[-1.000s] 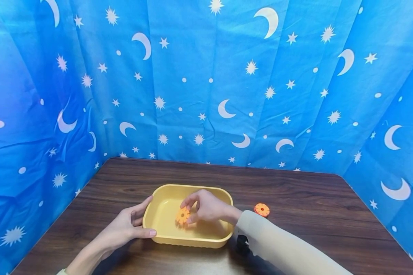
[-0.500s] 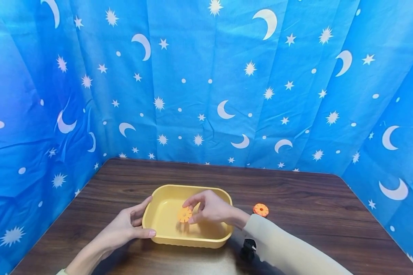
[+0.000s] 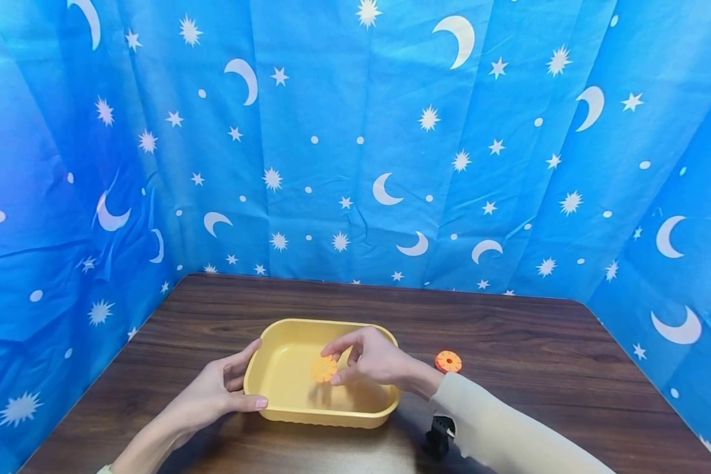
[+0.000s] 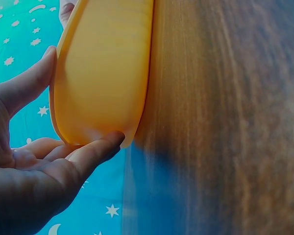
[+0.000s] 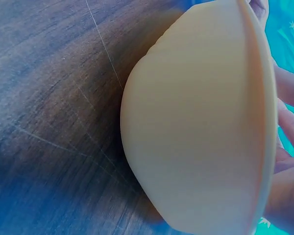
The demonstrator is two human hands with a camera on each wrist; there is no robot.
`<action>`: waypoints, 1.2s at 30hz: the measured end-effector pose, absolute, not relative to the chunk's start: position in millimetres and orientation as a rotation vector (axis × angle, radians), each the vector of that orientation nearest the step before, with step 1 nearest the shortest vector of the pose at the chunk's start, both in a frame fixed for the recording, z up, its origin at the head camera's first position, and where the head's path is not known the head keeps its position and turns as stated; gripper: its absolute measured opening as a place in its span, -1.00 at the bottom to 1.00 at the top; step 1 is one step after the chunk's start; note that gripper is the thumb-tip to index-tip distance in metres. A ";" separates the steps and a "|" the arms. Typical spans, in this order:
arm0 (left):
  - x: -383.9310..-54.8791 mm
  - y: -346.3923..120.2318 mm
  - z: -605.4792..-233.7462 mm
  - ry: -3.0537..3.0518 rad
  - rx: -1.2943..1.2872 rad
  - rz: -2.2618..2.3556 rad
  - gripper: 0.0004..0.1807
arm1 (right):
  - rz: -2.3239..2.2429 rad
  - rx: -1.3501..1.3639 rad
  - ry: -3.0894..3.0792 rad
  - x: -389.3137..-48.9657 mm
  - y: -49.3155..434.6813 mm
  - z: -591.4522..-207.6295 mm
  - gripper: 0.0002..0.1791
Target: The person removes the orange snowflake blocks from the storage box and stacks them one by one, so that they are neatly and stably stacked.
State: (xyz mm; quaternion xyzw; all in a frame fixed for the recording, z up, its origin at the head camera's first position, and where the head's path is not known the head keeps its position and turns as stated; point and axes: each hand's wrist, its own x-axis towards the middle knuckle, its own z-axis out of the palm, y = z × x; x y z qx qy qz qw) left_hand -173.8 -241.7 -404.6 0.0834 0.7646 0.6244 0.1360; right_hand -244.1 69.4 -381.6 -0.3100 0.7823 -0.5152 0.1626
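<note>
A yellow plastic tub (image 3: 326,417) stands on the table in the head view. My left hand (image 3: 210,388) grips its left end, thumb at the near corner and fingers at the far one; the left wrist view shows this hand (image 4: 44,169) against the tub wall (image 4: 103,73). Inside the tub, my right hand (image 3: 374,357) pinches an orange notched disc (image 3: 322,370) between thumb and fingers, over the floor. The disc is slightly blurred. From the right wrist, the tub's outer wall (image 5: 196,122) hides the disc and part of that hand (image 5: 291,129).
To the right of the tub, behind the right forearm, an orange notched disc (image 3: 452,367) with red at its edge lies on the dark wood table (image 3: 527,388). A black wrist device (image 3: 440,436) sits below the right sleeve. Blue star-and-moon cloth (image 3: 338,92) surrounds the table.
My right hand has shifted a little to the right inside the tub, carrying the orange disc with it. The left hand keeps its hold on the tub's end.
</note>
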 end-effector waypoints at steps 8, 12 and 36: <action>-173.7 -241.8 -403.8 2.215 0.252 1.805 0.19 | -1.485 -0.893 2.272 -238.0 81.4 -374.9 -0.56; -174.4 -241.5 -403.5 2.214 0.233 1.807 0.19 | -1.480 -0.906 2.296 -236.4 88.8 -372.3 -0.57; -175.9 -241.9 -404.1 2.218 0.228 1.796 0.15 | -1.659 -0.772 2.360 -224.4 158.0 -373.0 -0.50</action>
